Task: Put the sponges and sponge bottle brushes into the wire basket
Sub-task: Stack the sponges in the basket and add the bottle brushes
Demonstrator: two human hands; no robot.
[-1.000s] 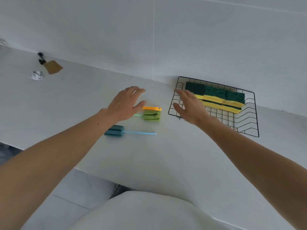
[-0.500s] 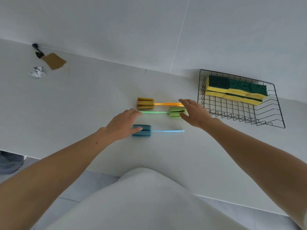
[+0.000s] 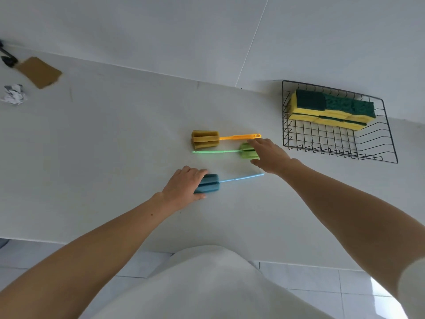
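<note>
On the bench [image 3: 115, 146], the left hand [image 3: 184, 187] gripped the sponge head of the blue brush [image 3: 209, 184]. The right hand [image 3: 269, 155] lay with straight fingers over the head of the green brush [image 3: 246, 151]. The orange brush [image 3: 205, 139] lay just behind it. To the right, the basket [image 3: 322, 143] held stacked sponges [image 3: 333, 109] against its back wall.

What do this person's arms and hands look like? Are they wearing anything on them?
Both forearms are bare. The left hand and right hand show no gloves, rings or watch. A white sleeve edge shows high on the right arm.
</note>
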